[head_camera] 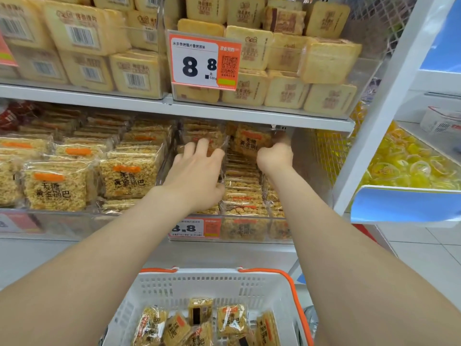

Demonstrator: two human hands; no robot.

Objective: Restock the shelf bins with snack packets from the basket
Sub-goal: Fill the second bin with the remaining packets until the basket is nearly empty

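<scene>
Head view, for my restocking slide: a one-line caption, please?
Left hand and right hand reach among rice-crisp packets in the lower shelf bin, more packets waiting in the white basket below.

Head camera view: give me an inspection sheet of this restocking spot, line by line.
Surface: white shelf, with clear bins on two levels.
Job's things: basket, white with orange handles, holds several snack packets; lower bin has packets standing in rows.
Clutter: nothing seen.
Hands: left hand spread over the bin's packets; right hand curled beside an upright packet at the back, grip blurred.
Cables: nothing seen.
Surroundings: toast packets and a price tag above; yellow jelly cups to the right.
</scene>
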